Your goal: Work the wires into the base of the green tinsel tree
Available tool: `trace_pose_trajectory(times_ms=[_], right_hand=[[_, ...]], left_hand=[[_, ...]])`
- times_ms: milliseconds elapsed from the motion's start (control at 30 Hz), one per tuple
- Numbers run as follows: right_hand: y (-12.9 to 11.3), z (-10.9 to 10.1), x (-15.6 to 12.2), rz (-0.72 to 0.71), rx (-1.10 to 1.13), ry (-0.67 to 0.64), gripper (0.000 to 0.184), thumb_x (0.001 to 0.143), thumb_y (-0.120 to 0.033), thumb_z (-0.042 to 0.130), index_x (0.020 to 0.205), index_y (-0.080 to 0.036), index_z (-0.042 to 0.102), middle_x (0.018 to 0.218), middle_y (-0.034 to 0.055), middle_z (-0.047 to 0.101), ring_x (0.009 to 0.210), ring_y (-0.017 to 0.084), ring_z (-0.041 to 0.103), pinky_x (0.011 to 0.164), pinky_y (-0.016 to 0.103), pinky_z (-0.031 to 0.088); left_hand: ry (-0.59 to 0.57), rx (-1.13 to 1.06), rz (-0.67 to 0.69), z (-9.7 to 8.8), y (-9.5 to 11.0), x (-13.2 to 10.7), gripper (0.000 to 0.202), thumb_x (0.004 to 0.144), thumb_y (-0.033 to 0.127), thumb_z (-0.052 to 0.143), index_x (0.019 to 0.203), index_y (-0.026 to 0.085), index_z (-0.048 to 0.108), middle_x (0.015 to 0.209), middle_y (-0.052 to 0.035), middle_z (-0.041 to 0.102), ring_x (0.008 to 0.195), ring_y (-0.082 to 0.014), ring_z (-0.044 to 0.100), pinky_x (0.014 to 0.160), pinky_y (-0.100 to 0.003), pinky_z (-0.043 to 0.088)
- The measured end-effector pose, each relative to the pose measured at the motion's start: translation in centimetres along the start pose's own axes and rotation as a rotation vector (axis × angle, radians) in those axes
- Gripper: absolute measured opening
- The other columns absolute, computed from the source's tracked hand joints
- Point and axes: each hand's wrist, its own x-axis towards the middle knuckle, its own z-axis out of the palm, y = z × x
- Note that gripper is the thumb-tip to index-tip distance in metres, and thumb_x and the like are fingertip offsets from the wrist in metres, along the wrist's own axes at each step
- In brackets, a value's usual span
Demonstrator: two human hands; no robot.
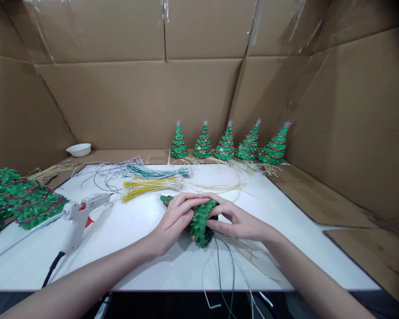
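Observation:
A small green tinsel Christmas tree (202, 226) lies on its side near the front of the white table, its tip to the left and its base to the right. My left hand (174, 221) is wrapped around its body. My right hand (228, 217) grips the rim of the base, with some fingertips hidden at the opening. Thin green, white and yellow wires (232, 261) trail from the base, some hanging over the table's front edge.
A white glue gun (83, 217) rests at left beside larger tinsel trees (29, 199). Bundles of yellow wires (149, 186) and green wires (156, 172) lie behind my hands. Several small trees (224, 144) line the cardboard back wall (136, 102). A white bowl (80, 149) sits back left.

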Motion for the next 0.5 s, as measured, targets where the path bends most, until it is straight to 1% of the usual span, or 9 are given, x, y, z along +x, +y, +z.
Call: trace_pose_trajectory(times_ms=[267,367,500], right_hand=[[0.24,-0.31,-0.22,-0.022,0.023,-0.026,0.026,0.095,-0.043,0.063,0.099,-0.023,0.077,0.137,0.0108,0.055,0.133,0.026,0.049,0.114,0.047,0.036],[0.2,-0.43,-0.26,-0.016,0.047,-0.045,0.027,0.095,-0.045,0.062,0.101,-0.024,0.078,0.14,0.0104,0.053,0.136,0.026,0.047,0.115,0.048,0.034],[-0.08,-0.81,-0.19,0.02,0.083,-0.082,0.034,0.094,-0.052,0.061,0.104,-0.024,0.078,0.145,0.0101,0.05,0.14,0.027,0.043,0.118,0.047,0.032]], left_hand=[[-0.001,0.014,0.007,-0.07,-0.06,-0.1,0.037,0.106,0.034,0.035,0.136,0.034,0.057,0.14,-0.0045,0.054,0.133,-0.0252,0.043,0.116,-0.045,0.026],[0.003,0.019,0.011,-0.04,0.11,-0.04,0.037,0.106,0.035,0.035,0.136,0.033,0.057,0.14,-0.0047,0.054,0.133,-0.025,0.043,0.116,-0.045,0.026],[0.009,0.017,0.023,0.01,0.23,0.01,0.036,0.106,0.034,0.036,0.135,0.033,0.057,0.139,-0.0049,0.054,0.133,-0.0245,0.044,0.116,-0.045,0.027]])
